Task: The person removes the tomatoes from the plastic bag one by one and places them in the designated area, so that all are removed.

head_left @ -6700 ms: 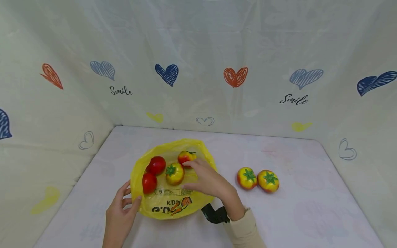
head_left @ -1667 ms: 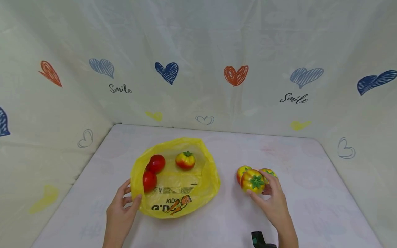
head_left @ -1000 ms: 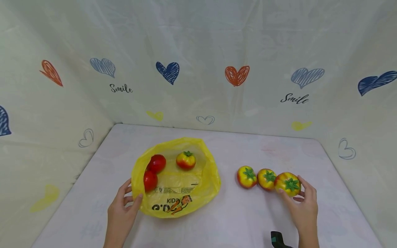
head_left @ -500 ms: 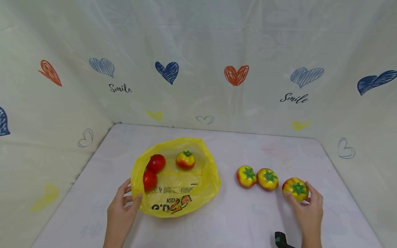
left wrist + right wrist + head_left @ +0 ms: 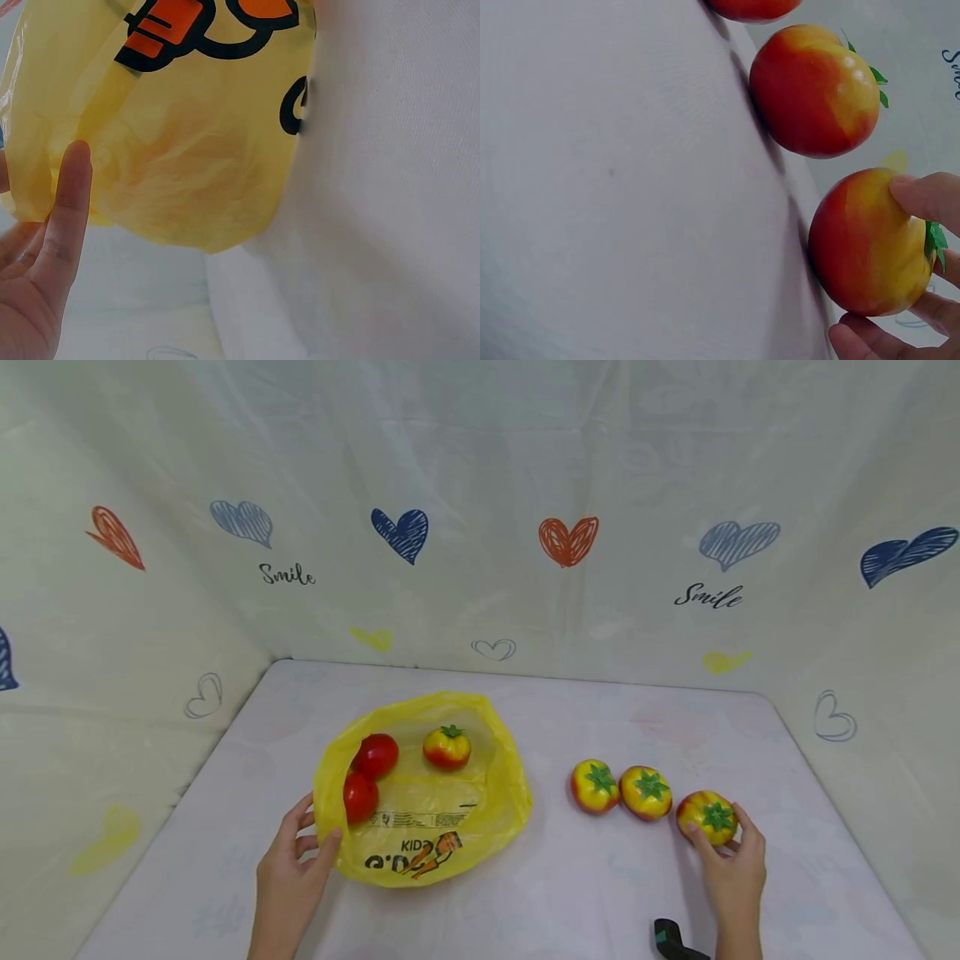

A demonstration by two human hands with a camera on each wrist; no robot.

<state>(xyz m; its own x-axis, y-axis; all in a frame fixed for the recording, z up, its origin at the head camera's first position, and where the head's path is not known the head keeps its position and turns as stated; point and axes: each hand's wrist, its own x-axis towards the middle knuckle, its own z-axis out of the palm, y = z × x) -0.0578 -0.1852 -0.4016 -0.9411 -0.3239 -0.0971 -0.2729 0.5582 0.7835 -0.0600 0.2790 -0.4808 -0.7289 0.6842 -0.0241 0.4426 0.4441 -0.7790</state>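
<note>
My left hand (image 5: 292, 872) pinches the left rim of a yellow plastic bag (image 5: 495, 827), thumb outside; the left wrist view shows the thumb against the bag (image 5: 195, 172). Inside the bag lie two red fruits (image 5: 377, 755) (image 5: 361, 797) at the left and one red-yellow tomato (image 5: 447, 749) at the back. On the right, my right hand (image 5: 733, 877) holds a red-yellow tomato (image 5: 705, 817) between thumb and fingers, low at the table surface. Two similar tomatoes (image 5: 595, 787) (image 5: 646, 793) stand beside it to the left, close together. In the right wrist view the held tomato (image 5: 870, 244) has its green leaves facing the palm.
A white-covered table (image 5: 555, 893) carries everything. Behind it hangs a pale curtain (image 5: 480, 460) printed with hearts and the word Smile. A black strap-like piece (image 5: 671, 939) shows beside the right wrist at the front edge.
Earlier my right hand was in the bag; it has since carried one tomato out to the right, past the other two, and lowered it to the table. My left hand has stayed at the bag's rim.
</note>
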